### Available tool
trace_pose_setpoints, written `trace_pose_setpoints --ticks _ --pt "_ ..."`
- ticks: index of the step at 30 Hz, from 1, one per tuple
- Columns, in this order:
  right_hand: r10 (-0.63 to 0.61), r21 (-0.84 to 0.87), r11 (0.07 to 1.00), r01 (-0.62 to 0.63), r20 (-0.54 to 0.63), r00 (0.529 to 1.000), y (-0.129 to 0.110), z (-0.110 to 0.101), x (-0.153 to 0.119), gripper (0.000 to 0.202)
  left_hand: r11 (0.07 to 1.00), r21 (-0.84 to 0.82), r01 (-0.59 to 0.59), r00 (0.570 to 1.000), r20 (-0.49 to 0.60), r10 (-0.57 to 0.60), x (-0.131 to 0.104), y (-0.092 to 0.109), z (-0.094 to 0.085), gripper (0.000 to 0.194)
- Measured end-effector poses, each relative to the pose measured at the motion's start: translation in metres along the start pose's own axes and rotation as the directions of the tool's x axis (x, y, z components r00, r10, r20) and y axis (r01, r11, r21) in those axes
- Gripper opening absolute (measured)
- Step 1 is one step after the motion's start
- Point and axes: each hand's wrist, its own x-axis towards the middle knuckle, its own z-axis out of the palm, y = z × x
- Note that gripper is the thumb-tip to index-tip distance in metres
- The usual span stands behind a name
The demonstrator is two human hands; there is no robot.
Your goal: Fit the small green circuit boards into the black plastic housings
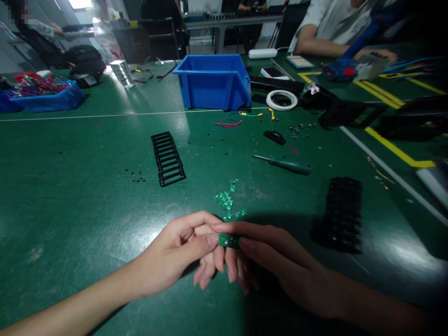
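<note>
A small green circuit board [229, 240] is pinched at both ends between my two hands, just above the green table. My left hand [185, 247] grips its left end with thumb and fingers. At the right end, the thumb and fingers of my right hand [276, 247] close on it. Just beyond my fingertips lies a loose pile of small green circuit boards [224, 200]. Farther left is a black slotted plastic frame [168, 158], with tiny black parts [136, 176] beside it. A dark stack of black plastic frames [343, 214] lies to the right.
A green-handled screwdriver [290, 165] lies beyond my right hand, near scattered screws [299, 129]. Farther back stand a blue bin [213, 81], a white tape roll [282, 100] and a water bottle [121, 72]. A person's arm [322, 46] rests near a blue power tool [345, 65].
</note>
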Motion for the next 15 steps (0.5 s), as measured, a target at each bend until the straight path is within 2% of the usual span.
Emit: trace_pose_setpoints --ticks 15 --pt "-0.031 0.003 1.0 0.031 -0.014 0.999 0.0026 -0.0013 -0.0053 0.035 1.0 -0.002 0.011 1.0 -0.004 -0.011 -0.0005 0.0017 -0.0006 0.028"
